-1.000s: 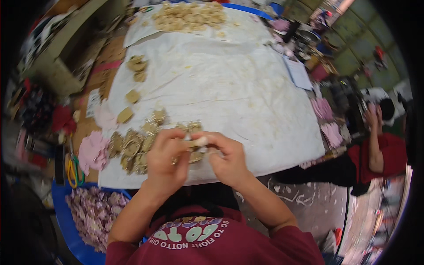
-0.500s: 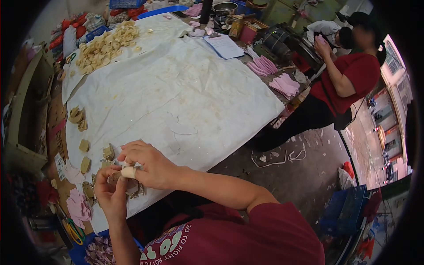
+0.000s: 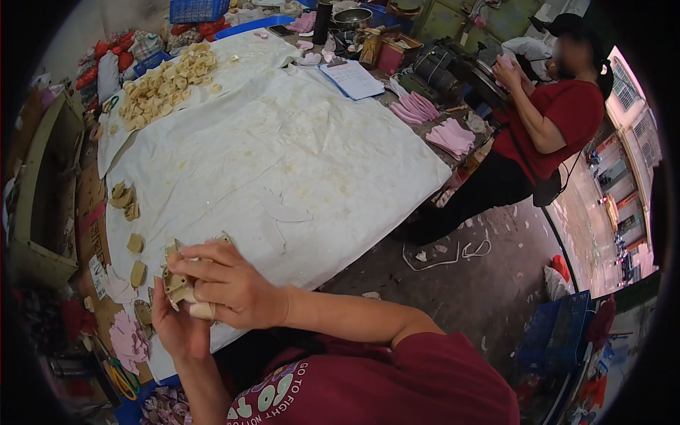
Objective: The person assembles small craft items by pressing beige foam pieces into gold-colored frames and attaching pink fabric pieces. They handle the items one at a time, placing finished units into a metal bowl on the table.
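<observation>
Both my hands meet over the near left of the white-covered table. A tan, curved piece with small dark holes [image 3: 177, 285] is between them; its kind is hard to make out. My left hand [image 3: 180, 329] grips it from below, fingers partly hidden. My right hand [image 3: 234, 287] is closed on its upper side, with a beige wrap [image 3: 202, 310] round one finger. Beyond them along the left edge lie a flat tan piece [image 3: 138, 273], another small tan piece [image 3: 135, 243] and a little cluster of tan pieces [image 3: 122, 195].
A pile of cream-coloured pieces [image 3: 166, 88] covers the far left of the white sheet [image 3: 297, 156]. Pink cut pieces [image 3: 129, 341] and scissors [image 3: 122, 379] lie at the near left. A clipboard [image 3: 352, 79] rests at the far edge. A person in red [image 3: 549, 117] stands at the right.
My hands have turned the tan piece so its holed side shows. My right hand has shifted slightly nearer, its fingers now lying across the piece. The head view has moved slightly.
</observation>
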The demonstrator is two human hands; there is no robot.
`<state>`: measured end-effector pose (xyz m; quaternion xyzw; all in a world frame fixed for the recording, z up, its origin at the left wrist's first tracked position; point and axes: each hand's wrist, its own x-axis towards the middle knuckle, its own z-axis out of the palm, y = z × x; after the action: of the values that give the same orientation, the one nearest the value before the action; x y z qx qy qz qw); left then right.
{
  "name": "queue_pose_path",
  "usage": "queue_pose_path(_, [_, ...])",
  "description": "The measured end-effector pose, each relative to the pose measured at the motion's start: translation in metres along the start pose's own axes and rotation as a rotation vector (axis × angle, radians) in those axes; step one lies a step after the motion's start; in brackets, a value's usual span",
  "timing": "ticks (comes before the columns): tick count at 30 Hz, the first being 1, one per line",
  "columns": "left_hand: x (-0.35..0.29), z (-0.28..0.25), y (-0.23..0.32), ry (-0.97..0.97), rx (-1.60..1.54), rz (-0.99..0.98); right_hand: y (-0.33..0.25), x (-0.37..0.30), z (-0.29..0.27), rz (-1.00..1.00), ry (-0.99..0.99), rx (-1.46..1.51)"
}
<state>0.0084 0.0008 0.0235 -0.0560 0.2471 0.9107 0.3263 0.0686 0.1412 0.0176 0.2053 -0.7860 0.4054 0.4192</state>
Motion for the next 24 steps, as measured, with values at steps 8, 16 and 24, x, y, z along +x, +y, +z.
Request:
queue_pose_path(8, [-0.008, 0.015, -0.007, -0.050, 0.329, 0.290, 0.003, -0.002, 0.033, 0.701, -0.046, 0.801])
queue_pose_path(16, [-0.006, 0.016, -0.020, -0.012, 0.700, 0.623, 0.007, 0.003, 0.045, 0.589, -0.013, 0.780])
queue_pose_path(24, [0.004, -0.008, -0.002, -0.106, 0.592, 0.440, 0.002, 0.005, 0.034, 0.688, -0.093, 0.793])
